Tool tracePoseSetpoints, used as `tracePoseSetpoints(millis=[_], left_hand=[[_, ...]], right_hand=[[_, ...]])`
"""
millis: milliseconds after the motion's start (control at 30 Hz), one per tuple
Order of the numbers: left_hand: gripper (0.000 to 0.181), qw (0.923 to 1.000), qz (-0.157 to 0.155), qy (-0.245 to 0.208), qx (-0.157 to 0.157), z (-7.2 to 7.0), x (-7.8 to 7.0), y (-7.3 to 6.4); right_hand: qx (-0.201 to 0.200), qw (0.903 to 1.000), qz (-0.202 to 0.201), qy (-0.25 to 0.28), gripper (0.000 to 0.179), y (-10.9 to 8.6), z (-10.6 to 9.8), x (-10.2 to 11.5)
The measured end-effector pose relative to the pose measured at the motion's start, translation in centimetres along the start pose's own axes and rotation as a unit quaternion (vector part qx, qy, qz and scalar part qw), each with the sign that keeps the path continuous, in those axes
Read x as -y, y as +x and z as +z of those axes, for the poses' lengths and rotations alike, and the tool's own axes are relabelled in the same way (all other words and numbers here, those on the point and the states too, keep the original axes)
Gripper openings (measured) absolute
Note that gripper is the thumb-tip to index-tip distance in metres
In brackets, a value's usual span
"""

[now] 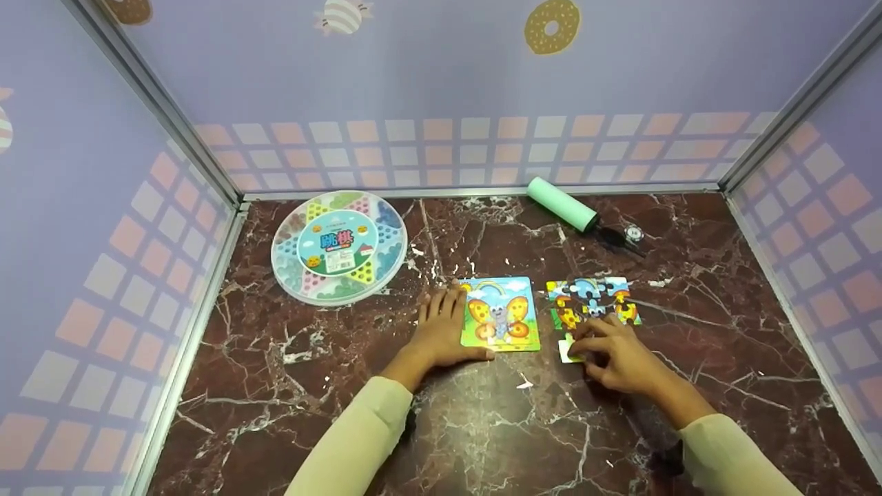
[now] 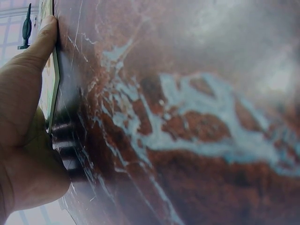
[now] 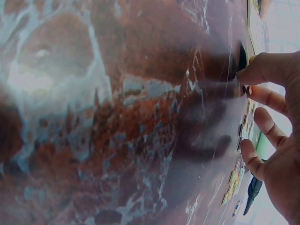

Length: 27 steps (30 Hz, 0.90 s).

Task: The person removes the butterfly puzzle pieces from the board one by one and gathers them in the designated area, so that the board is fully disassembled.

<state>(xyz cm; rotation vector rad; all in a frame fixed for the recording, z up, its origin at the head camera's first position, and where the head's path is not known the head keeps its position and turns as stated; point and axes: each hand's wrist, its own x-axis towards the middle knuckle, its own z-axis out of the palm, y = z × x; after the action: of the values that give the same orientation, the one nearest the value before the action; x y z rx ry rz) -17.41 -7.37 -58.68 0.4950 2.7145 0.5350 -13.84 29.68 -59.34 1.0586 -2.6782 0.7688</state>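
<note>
In the head view a butterfly picture card (image 1: 501,317) lies flat on the table. My left hand (image 1: 441,334) rests at its left side, fingers extended along the edge and thumb stretched along the bottom edge. Right of the card is a partly joined jigsaw puzzle (image 1: 598,297) with the same butterfly picture. Below its left part, my right hand (image 1: 613,355) pinches a puzzle piece (image 1: 568,350) between thumb and fingertips, low over the table. In the right wrist view the thumb and index finger (image 3: 267,98) come close together, the other fingers loosely bent.
A round Chinese checkers box (image 1: 339,248) lies at the back left. At the back right are a mint-green cylinder (image 1: 561,204), a dark object (image 1: 613,238) and a small round silvery item (image 1: 633,233). Patterned walls (image 1: 482,151) enclose the marbled table (image 1: 496,427) at back and sides.
</note>
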Motion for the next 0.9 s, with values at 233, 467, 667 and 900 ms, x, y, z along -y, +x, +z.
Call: tracePoseSetpoints(millis=[233,467,667,900], left_hand=[[0.133,1.0000,0.002,0.008,0.000,0.03,0.13,0.18],[0.133,0.9999,0.002,0.010,0.001,-0.05,0.00,0.03],[0.135,1.0000,0.002,0.005,-0.005,-0.13,-0.08,0.01],[0.133,0.9999,0.008,0.006,-0.010,0.07,0.07,0.06]], right_hand=[[0.002,0.9999,-0.013,0.006,0.042,0.20,-0.26,-0.19],[0.012,0.9998,-0.019,-0.001,0.040,0.35,-0.50,-0.08],[0.022,0.9994,-0.021,-0.013,0.038,0.58,-0.79,0.15],[0.025,0.9995,-0.018,-0.007,0.035,0.63,-0.80,0.28]])
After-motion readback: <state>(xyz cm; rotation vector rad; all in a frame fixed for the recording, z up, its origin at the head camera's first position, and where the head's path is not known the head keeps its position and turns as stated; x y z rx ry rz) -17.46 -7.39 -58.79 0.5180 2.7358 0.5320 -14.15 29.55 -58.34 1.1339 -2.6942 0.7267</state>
